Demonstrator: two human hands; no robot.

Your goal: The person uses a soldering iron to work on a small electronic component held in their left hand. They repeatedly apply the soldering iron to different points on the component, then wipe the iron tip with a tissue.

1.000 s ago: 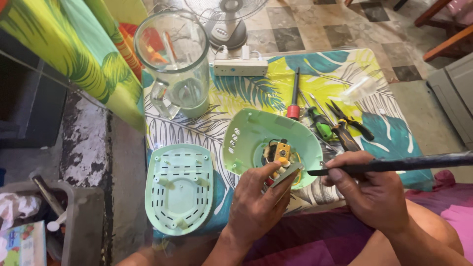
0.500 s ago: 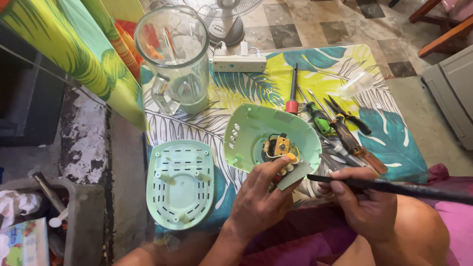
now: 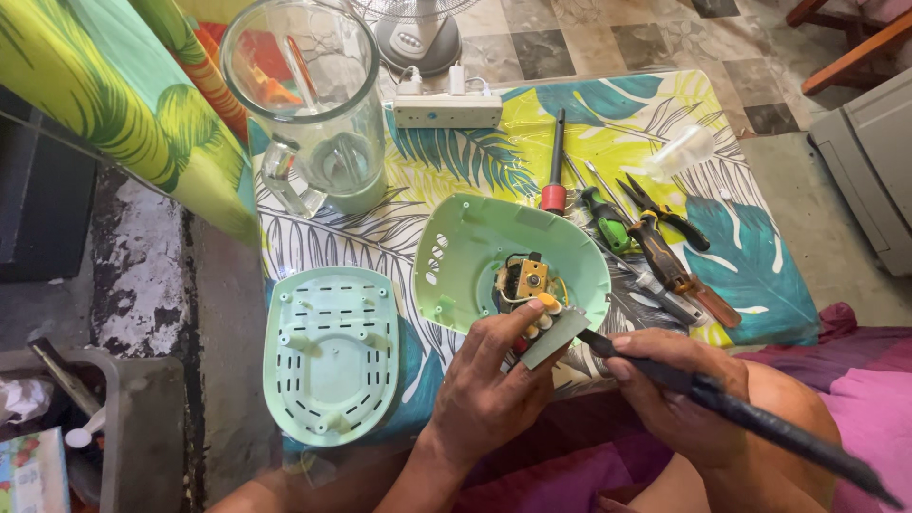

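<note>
On the table point(image 3: 760, 285) in front of me, the blender housing point(image 3: 475, 256) sits near the middle, with its bottom cover point(image 3: 330, 351) lying to its left. Behind them, at the far left, stands the jar point(image 3: 309, 104), and the power strip point(image 3: 446, 109) lies to the right of it. The screwdrivers point(image 3: 554, 161) and pliers point(image 3: 660, 214) lie right of the housing. My left hand point(image 3: 489, 389) holds a switch panel point(image 3: 551, 332) at the housing's near edge; my right hand point(image 3: 679, 394), just to its right, holds a soldering iron point(image 3: 760, 423) whose tip meets that panel.
</note>
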